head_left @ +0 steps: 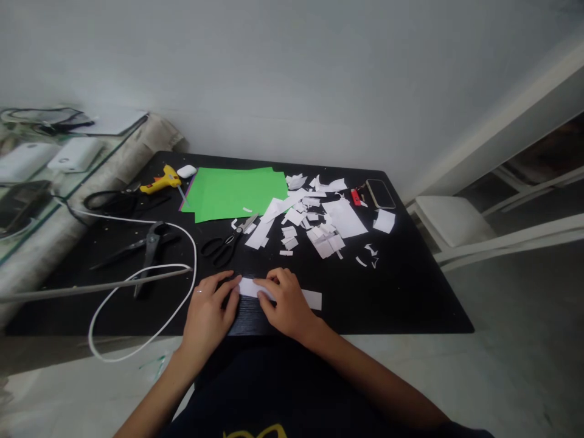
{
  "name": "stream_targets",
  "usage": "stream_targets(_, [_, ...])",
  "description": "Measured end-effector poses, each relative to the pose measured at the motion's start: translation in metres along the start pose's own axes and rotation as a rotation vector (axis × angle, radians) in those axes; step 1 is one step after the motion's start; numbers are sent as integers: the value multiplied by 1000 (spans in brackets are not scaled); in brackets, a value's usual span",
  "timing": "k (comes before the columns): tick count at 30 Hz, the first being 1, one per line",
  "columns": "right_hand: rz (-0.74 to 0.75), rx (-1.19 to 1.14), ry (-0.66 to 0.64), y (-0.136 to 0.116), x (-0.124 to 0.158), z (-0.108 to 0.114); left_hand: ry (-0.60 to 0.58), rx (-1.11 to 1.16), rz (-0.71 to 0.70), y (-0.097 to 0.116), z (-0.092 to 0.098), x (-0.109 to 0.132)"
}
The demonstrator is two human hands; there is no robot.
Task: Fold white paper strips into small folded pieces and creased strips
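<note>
A white paper strip [312,299] lies flat near the front edge of the black table, and both hands are on it. My left hand [208,307] pinches its left end between thumb and forefinger. Farther right along the strip, my right hand [288,302] grips it with bent fingers and covers part of it; the strip's right end sticks out beyond that hand. Just beyond the hands lie black-handled scissors [224,248], partly spread. Many small white paper scraps [288,237] are strewn behind the strip.
Green sheets [237,190] lie at the back, with a yellow glue gun [166,179] to their left. A white cable [194,267] loops over the left side near large dark shears [152,246]. A phone [380,194] and red lighter [355,196] lie back right.
</note>
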State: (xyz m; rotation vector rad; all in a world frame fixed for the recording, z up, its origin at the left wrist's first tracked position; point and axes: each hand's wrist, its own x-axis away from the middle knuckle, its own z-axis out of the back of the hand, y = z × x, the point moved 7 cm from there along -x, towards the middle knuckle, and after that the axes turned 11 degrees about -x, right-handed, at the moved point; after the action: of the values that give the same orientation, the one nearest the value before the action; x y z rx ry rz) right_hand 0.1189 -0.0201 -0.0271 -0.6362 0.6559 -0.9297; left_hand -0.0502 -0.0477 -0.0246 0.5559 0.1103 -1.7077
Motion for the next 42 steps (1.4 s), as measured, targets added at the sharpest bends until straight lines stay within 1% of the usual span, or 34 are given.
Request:
stream_targets(14, [15, -1, 13, -1, -3, 1, -61, 25, 33, -3, -2, -2])
stream_targets(21, [17, -4, 24, -1, -3, 1, -59, 28, 6, -2, -2, -3])
stream_targets(29, [6, -1, 8, -1, -4, 1, -68, 26, 7, -2, -3, -3])
stream_targets(42, [13, -16, 9, 2, -3, -1, -50, 5, -28, 0, -2, -3])
